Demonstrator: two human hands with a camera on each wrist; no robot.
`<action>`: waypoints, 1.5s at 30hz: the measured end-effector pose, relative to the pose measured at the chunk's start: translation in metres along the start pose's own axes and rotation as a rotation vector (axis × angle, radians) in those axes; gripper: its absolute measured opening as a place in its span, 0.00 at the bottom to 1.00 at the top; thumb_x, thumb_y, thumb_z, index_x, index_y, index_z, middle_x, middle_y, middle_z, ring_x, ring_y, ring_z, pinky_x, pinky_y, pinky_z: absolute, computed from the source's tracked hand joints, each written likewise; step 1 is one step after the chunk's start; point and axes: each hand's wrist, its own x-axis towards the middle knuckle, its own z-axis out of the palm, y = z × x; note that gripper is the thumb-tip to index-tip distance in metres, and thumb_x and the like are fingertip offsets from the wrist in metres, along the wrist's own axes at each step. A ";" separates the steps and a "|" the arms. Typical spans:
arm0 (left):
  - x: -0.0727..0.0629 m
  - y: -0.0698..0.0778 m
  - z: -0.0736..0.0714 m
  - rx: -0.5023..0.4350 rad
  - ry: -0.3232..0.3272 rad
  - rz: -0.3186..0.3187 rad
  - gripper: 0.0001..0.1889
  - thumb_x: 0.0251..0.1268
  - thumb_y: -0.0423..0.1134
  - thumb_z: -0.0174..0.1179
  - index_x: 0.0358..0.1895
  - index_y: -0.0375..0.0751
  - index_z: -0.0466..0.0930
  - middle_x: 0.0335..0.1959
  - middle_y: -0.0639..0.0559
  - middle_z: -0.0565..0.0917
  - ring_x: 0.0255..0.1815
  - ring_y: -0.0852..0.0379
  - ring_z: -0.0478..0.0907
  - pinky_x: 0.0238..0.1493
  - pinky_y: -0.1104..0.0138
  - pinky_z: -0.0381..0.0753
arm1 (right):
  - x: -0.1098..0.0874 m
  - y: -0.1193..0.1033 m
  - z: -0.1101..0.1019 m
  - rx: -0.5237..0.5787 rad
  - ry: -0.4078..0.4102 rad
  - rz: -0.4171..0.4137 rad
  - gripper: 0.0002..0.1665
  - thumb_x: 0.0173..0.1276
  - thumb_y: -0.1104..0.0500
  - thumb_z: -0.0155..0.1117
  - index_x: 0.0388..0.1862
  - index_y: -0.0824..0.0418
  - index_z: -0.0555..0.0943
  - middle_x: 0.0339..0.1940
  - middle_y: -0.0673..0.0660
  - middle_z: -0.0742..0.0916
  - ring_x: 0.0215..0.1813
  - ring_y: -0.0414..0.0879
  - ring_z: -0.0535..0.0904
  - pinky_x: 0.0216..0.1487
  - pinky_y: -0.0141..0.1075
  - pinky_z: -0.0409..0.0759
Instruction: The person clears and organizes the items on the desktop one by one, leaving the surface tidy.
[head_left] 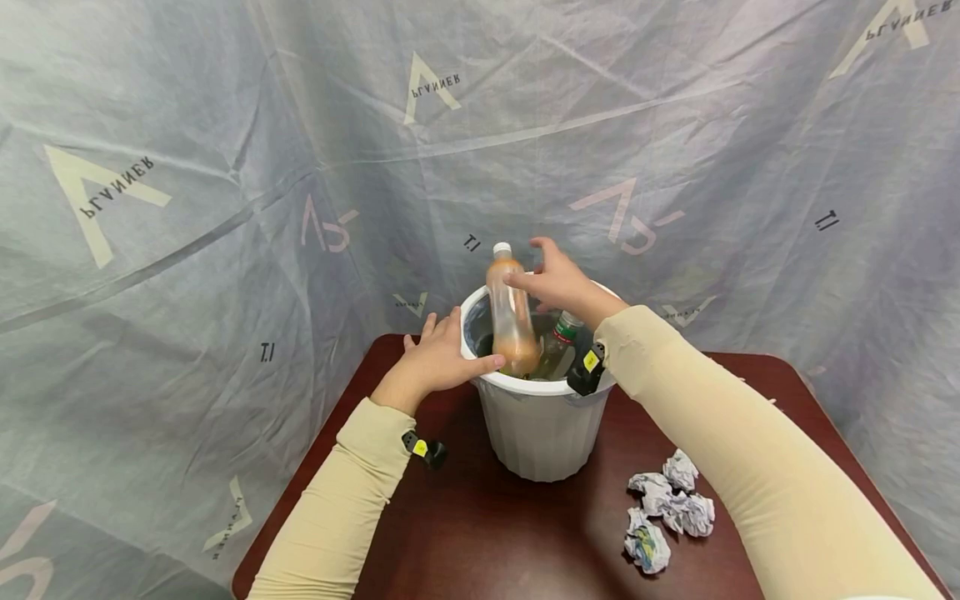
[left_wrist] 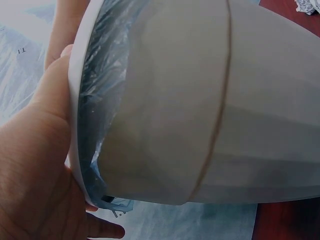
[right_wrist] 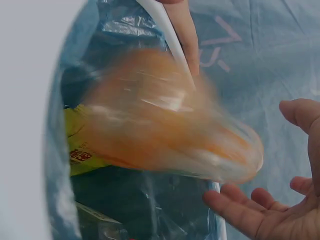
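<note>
A grey waste bin (head_left: 543, 433) with a white rim stands on the table. A clear plastic bottle with orange ends and a white cap (head_left: 512, 321) leans up out of its mouth; in the right wrist view this bottle (right_wrist: 160, 115) is blurred. My right hand (head_left: 558, 279) is over the bin's far side, fingers spread; in the right wrist view a gap shows between that hand (right_wrist: 280, 210) and the bottle. My left hand (head_left: 438, 357) rests on the rim's left side, fingers extended and thumb across the rim. Inside lies another bottle with a green label (head_left: 566, 327).
Several crumpled paper balls (head_left: 675, 504) lie on the dark red table (head_left: 480, 533), right of the bin. A blue plastic liner (left_wrist: 107, 75) shows at the rim. Inside the bin is a yellow wrapper (right_wrist: 80, 145). Grey printed sheeting (head_left: 375, 125) hangs behind the table.
</note>
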 end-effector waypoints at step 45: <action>0.002 -0.002 0.000 -0.012 0.017 0.035 0.68 0.51 0.83 0.53 0.83 0.39 0.35 0.82 0.41 0.50 0.83 0.40 0.30 0.72 0.30 0.38 | -0.122 0.239 -0.089 -0.043 0.323 -0.198 0.38 0.75 0.60 0.63 0.76 0.71 0.58 0.60 0.74 0.76 0.46 0.22 0.75 0.44 0.21 0.77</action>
